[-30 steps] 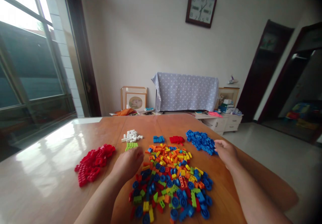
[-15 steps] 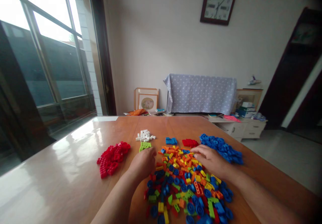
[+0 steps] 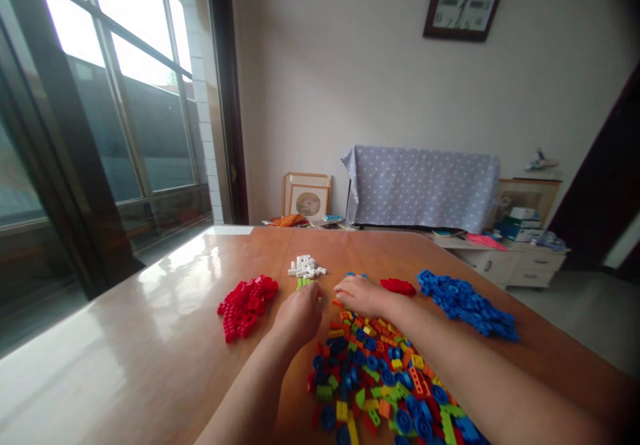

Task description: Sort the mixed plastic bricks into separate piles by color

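My left hand point(image 3: 301, 312) is closed beside a small group of lime green bricks point(image 3: 305, 283), its curled fingers turned away from me. Whatever those fingers hold is hidden. Over the far edge of the mixed brick pile point(image 3: 370, 378) reaches my right hand point(image 3: 363, 296), fingers bent down and together. Bits of orange brick show at its fingertips, but I cannot make out what is gripped. Behind that hand a few blue bricks point(image 3: 357, 275) are mostly covered. The pile mixes orange, yellow, green, red and blue pieces, with round blue ones among them.
Sorted on the wooden table point(image 3: 165, 338) are a red heap point(image 3: 247, 306) at left, white bricks point(image 3: 306, 267) at the back, a small red group point(image 3: 397, 286) and a long blue heap point(image 3: 467, 305) at right. A low cabinet point(image 3: 530, 268) stands beyond.
My right hand has moved left across the far side of the pile, toward my left hand. The left hand stays near the green bricks. The camera view has turned slightly left.
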Demonstrator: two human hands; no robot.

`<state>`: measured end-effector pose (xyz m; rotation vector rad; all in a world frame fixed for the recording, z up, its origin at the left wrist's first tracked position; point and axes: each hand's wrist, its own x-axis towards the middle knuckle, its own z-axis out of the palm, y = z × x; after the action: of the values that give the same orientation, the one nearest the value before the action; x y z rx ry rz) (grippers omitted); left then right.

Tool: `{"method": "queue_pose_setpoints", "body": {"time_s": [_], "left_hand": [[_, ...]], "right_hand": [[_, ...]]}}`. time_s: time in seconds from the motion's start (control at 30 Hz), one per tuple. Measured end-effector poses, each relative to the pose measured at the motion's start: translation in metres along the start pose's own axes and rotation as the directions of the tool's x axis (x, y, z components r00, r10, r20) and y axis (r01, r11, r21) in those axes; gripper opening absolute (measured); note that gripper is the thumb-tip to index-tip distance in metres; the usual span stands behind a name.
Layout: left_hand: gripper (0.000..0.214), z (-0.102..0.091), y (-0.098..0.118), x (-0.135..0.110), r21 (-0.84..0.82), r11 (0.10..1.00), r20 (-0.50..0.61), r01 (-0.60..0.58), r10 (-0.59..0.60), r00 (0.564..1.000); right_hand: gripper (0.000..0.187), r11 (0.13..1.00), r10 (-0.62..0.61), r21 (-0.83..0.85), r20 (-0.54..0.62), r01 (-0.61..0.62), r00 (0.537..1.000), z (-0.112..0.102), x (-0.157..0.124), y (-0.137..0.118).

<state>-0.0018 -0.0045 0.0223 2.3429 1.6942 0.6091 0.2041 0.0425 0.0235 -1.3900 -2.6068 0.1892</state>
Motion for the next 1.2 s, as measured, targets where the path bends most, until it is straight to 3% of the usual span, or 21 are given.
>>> {"method": "queue_pose_setpoints", "body": {"time_s": [0.3,0.5,0.57,0.67,0.77,0.87,1.03,1.2], "left_hand": [[0.02,-0.003,0.002,-0.003,-0.028,0.999,0.026,0.016,-0.016,1.0],[0.019,0.001,0.006,-0.004,-0.055,0.998,0.045,-0.013,0.016,0.999],[0.019,0.002,0.006,-0.005,-0.063,0.998,0.048,-0.029,0.032,0.998],[0.019,0.004,0.006,-0.004,-0.067,0.997,0.06,-0.045,0.049,0.997],[0.02,0.004,0.006,-0.004,-0.071,0.996,0.097,-0.057,0.064,0.993],[0.026,0.005,0.008,-0.004,-0.087,0.994,0.134,-0.068,0.08,0.988],[0.033,0.007,0.01,-0.006,-0.121,0.988,0.174,-0.092,0.112,0.978],[0.03,0.007,0.013,-0.008,-0.126,0.985,0.185,-0.117,0.139,0.973]], "right_hand": [[0.026,0.999,-0.035,-0.008,0.065,0.036,0.997,0.008,-0.02,-0.009],[0.031,0.976,-0.152,0.168,0.06,0.14,0.987,-0.004,-0.038,-0.023],[0.034,0.955,-0.121,0.276,0.03,0.108,0.992,-0.01,-0.038,-0.017],[0.037,0.925,0.044,0.379,-0.064,-0.017,0.997,-0.016,-0.034,0.006],[0.038,0.933,0.162,0.341,-0.099,-0.119,0.982,-0.016,-0.028,0.035],[0.04,0.961,0.16,0.233,-0.025,-0.15,0.987,-0.008,-0.025,0.051],[0.036,0.976,0.108,0.184,0.064,-0.118,0.992,0.001,-0.034,0.049],[0.035,0.975,0.107,0.184,0.1,-0.124,0.989,-0.015,-0.059,0.041]]}}
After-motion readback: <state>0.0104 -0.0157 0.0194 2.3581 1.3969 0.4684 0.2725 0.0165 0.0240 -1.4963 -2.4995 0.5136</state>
